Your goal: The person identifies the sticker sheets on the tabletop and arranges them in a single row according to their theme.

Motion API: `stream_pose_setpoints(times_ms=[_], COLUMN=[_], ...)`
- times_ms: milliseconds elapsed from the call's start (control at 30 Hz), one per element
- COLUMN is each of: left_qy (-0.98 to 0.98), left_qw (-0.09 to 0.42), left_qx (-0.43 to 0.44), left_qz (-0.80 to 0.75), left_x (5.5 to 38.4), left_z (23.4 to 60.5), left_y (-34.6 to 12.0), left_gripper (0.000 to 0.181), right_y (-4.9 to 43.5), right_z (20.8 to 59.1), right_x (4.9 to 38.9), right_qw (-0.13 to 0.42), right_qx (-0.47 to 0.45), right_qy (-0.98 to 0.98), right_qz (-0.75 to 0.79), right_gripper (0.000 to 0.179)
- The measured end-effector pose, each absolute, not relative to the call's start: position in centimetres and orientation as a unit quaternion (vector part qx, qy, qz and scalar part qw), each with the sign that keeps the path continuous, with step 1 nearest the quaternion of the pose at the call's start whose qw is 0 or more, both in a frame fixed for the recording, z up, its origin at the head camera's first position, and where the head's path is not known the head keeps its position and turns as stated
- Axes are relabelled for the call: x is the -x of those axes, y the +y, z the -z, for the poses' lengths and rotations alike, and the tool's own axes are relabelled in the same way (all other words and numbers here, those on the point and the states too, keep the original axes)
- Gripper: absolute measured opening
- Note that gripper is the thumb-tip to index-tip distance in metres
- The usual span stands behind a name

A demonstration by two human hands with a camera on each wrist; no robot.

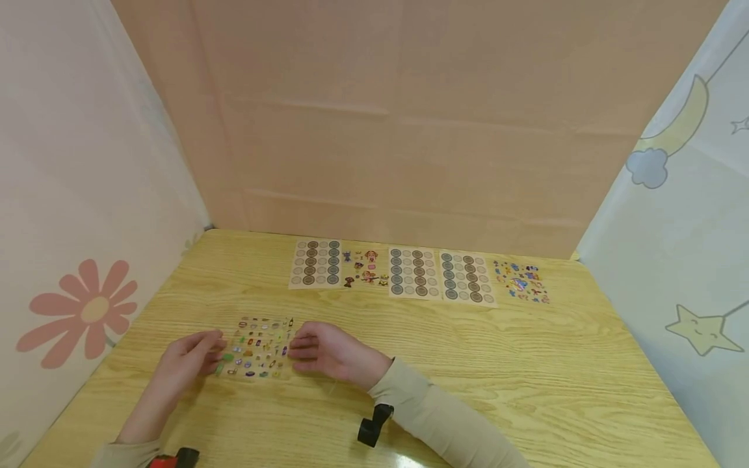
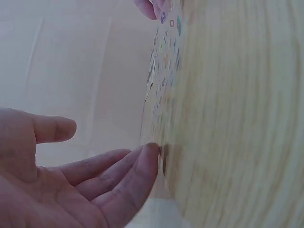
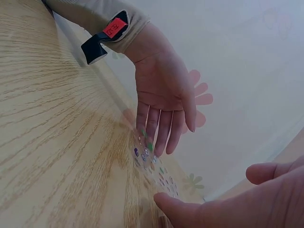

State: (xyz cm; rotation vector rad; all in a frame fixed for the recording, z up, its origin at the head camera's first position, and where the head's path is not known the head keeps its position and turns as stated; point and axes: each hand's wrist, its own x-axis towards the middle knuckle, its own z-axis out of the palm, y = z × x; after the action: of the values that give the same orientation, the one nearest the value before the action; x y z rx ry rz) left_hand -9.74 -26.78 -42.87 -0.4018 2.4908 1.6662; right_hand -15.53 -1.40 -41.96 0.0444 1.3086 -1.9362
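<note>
A clear sheet of small colourful stickers (image 1: pixel 257 348) lies on the wooden table between the two hands. At its left edge is my left hand (image 1: pixel 190 357), with long, relaxed fingers reaching the sheet. The left wrist view shows this hand's thumb (image 2: pixel 56 129) held well apart from its fingertips (image 2: pixel 151 153), which are right at the sheet's edge. Opposite, my right hand (image 1: pixel 336 354) has its loosely bent fingers at the sheet's right edge. In the right wrist view, its thumb (image 3: pixel 268 172) stands away from the lower finger near the sheet.
Along the back of the table (image 1: pixel 497 364) lies a row of sheets: several with round coin-like prints (image 1: pixel 413 273), one with cartoon figures (image 1: pixel 368 268), and one with small colourful stickers (image 1: pixel 521 283) at the right end. Patterned side panels (image 1: pixel 673 227) and a plain brown backdrop (image 1: pixel 398 130) enclose the table.
</note>
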Motion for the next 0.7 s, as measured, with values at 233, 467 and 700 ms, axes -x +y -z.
stream_pose_setpoints(times_ms=[233,467,700], left_qy=[0.819,0.828,0.832], left_qw=[0.053,0.054,0.052], left_qx=[0.127,0.129,0.131], left_qz=[-0.556,-0.543,-0.537], left_x=[9.64,9.68,9.57], left_z=[42.86,42.81,42.56], left_y=[-26.74,-26.74,-26.69], left_gripper=[0.059,0.060,0.062], right_y=[-1.19,-1.05,-1.03], right_z=[42.11,41.96,41.83], right_x=[15.48,15.32,15.17], right_qw=[0.391,0.389,0.384], right_qx=[-0.019,-0.020,-0.022], right_qy=[0.520,0.531,0.540], right_qz=[0.759,0.753,0.749], right_gripper=[0.005,0.003,0.005])
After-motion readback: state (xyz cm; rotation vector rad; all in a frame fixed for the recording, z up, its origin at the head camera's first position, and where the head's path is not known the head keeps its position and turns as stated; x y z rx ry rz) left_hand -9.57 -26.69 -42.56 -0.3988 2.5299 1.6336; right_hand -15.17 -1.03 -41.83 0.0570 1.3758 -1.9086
